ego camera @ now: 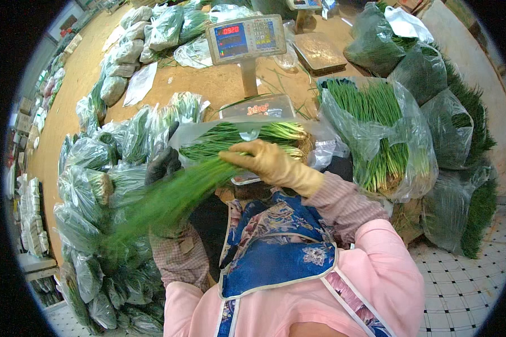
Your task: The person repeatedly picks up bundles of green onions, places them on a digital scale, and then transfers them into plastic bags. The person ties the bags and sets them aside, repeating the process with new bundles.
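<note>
My right hand, in a tan rubber glove, is closed on a bunch of green onions, whose green leaves hang blurred down to the left. In a black glove, my left hand is raised behind those leaves, beside the left end of an opened plastic bag. Its fingers are partly hidden, and whether it grips the bag edge cannot be told. More green onions lie in that bag, roots to the right, on the digital scale, whose lit display stands behind them.
A large open bag of green onions lies on the right, with stuffed bags beyond it. Bagged bundles are heaped on the left. Farther back are a second scale's metal platform and more filled bags.
</note>
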`<state>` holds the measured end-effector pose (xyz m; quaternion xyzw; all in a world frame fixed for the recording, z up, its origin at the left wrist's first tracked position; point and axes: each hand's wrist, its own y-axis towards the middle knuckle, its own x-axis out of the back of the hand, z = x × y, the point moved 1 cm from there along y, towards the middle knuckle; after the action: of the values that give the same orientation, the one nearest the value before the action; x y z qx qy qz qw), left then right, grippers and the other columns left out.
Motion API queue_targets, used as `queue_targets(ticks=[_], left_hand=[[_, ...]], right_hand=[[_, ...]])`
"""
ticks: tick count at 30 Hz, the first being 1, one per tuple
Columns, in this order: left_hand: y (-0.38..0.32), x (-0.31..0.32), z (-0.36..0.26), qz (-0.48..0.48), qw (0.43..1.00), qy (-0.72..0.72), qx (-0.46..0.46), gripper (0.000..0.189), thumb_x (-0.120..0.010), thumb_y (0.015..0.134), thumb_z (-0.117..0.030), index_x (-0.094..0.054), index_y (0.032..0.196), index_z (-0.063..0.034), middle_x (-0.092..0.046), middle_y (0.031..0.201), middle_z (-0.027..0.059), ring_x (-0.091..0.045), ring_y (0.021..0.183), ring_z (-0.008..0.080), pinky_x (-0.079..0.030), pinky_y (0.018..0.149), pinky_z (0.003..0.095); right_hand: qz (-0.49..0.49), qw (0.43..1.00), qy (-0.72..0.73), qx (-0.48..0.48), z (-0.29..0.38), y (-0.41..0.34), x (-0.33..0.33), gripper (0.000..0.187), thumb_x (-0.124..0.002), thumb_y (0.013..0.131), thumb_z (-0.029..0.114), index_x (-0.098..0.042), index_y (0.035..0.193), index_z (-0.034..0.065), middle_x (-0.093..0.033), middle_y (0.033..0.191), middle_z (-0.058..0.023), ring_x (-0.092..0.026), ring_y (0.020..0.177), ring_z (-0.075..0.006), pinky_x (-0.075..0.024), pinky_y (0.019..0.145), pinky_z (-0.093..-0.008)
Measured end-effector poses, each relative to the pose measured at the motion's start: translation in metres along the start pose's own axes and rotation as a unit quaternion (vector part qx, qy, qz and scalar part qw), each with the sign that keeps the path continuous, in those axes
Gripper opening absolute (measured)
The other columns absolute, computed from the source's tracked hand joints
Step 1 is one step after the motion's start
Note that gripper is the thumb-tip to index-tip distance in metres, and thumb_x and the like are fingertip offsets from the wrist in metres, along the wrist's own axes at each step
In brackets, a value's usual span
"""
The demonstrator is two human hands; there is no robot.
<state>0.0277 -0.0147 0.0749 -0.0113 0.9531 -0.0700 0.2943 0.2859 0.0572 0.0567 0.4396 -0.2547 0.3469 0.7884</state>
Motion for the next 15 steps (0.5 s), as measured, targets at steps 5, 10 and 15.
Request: queue_targets(ticks=[5, 10, 15], left_hand=[[-0.008, 0.01, -0.01, -0.022, 0.998, 0.062, -0.006, 0.046, -0.048, 0.087, -0.013, -0.035, 0.128, 0.0022, -0.043, 0.059, -0.005, -0.034, 0.042, 0.0036, -0.025, 0.041, 0.0187], [0.009, 0.014, -0.01, -0.141, 0.938, 0.315, -0.041, 0.038, -0.061, 0.078, -0.013, -0.05, 0.111, 0.0017, -0.06, 0.076, 0.0052, -0.051, 0.055, 0.0082, -0.044, 0.053, 0.0202], [0.01, 0.016, 0.01, -0.173, 0.835, 0.505, -0.137, 0.041, -0.066, 0.074, -0.01, -0.05, 0.108, 0.0045, -0.058, 0.089, 0.0093, -0.055, 0.08, 0.0168, -0.045, 0.071, 0.0283]], right_hand=[[0.132, 0.928, -0.198, -0.287, -0.098, -0.061, -0.032, 0.057, -0.046, 0.075, -0.003, -0.042, 0.125, 0.0235, -0.052, 0.108, -0.0171, -0.055, 0.095, -0.0317, -0.0471, 0.078, -0.0398], [0.183, 0.871, -0.339, -0.305, -0.075, -0.072, 0.0, 0.055, -0.063, 0.074, 0.021, -0.043, 0.124, 0.0108, -0.043, 0.126, -0.0162, -0.047, 0.108, -0.034, -0.0403, 0.089, -0.0394], [-0.168, 0.9, -0.109, -0.388, -0.045, -0.085, 0.07, 0.055, -0.063, 0.073, 0.016, -0.041, 0.122, 0.0039, -0.043, 0.124, -0.0178, -0.042, 0.113, -0.0351, -0.0343, 0.095, -0.0405]])
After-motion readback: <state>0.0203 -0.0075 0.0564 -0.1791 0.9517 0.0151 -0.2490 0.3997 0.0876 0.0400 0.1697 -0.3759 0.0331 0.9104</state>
